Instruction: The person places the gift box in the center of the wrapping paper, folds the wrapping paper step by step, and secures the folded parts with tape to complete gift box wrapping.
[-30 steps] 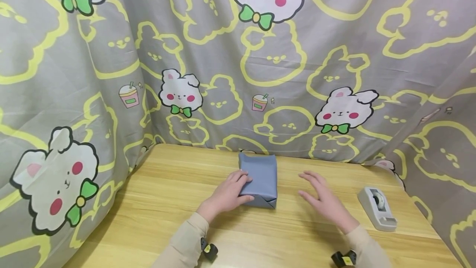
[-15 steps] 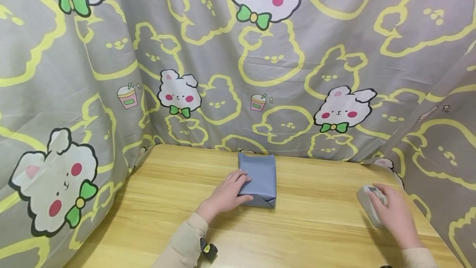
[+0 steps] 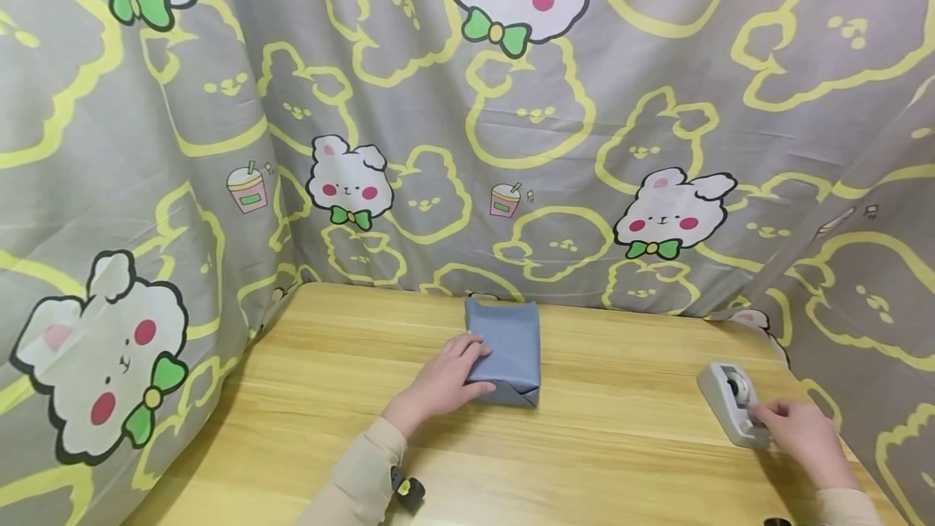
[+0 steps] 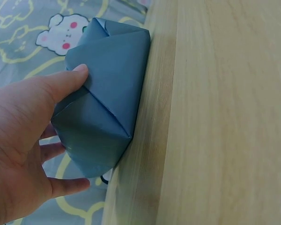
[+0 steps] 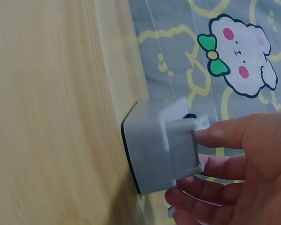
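A box wrapped in blue-grey paper (image 3: 507, 347) lies near the table's back edge. My left hand (image 3: 447, 376) rests on its left side, fingers on the top and thumb on the front end. In the left wrist view, that thumb touches the folded end flaps of the wrapped box (image 4: 107, 84), and the other fingers are spread beside it. To the right stands a grey tape dispenser (image 3: 719, 396) holding a roll of clear tape (image 3: 739, 388). My right hand (image 3: 799, 433) has its thumb and forefinger at the cutter end of the tape dispenser (image 5: 152, 145); the tape between them is hard to make out.
The wood-grain table (image 3: 351, 347) extends between and in front of both things. A grey curtain (image 3: 409, 104) with cartoon rabbits hangs close behind the table and along both sides. A black wrist strap (image 3: 409, 492) shows at the left sleeve.
My right hand has moved right from beside the wrapped box to the tape dispenser, first over its top, then to its front end. My left hand has stayed on the box.
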Action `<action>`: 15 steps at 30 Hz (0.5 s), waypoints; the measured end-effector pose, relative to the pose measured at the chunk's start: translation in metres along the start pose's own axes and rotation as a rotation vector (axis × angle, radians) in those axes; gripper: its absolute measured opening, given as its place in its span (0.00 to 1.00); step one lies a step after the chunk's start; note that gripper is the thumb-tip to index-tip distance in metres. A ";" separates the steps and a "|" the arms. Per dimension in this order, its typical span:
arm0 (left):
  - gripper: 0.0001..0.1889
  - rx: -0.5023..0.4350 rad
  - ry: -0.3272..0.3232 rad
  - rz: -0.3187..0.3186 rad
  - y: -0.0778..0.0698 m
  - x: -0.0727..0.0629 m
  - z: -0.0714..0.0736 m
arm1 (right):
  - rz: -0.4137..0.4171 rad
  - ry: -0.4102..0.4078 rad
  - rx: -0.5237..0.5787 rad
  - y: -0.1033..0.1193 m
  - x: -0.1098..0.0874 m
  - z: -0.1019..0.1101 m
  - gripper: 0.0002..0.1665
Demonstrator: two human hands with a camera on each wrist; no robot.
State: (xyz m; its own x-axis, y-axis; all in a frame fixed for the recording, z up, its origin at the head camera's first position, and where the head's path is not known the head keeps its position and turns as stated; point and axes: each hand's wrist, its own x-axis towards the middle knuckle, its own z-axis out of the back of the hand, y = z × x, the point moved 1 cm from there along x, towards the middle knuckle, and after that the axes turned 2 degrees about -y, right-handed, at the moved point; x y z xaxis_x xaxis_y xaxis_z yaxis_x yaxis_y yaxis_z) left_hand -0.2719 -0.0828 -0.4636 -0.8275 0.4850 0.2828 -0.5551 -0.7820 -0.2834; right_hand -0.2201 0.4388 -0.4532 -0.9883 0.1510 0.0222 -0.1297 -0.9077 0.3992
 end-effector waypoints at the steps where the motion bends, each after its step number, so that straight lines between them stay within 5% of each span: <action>1: 0.30 0.000 0.001 0.000 0.000 0.000 0.000 | 0.005 0.015 0.004 0.000 0.000 0.000 0.25; 6: 0.30 0.009 -0.004 -0.012 -0.001 0.000 0.001 | 0.004 0.060 0.073 -0.002 -0.003 0.003 0.22; 15: 0.30 0.011 -0.007 -0.015 -0.002 0.000 0.001 | -0.152 0.225 0.433 -0.013 -0.003 0.007 0.14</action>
State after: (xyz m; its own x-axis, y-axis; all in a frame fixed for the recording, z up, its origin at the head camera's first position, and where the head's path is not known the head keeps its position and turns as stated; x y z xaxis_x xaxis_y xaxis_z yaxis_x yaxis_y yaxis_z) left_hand -0.2707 -0.0811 -0.4622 -0.8183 0.4944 0.2931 -0.5668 -0.7788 -0.2687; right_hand -0.2147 0.4531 -0.4524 -0.9600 0.1373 -0.2440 -0.2747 -0.6296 0.7268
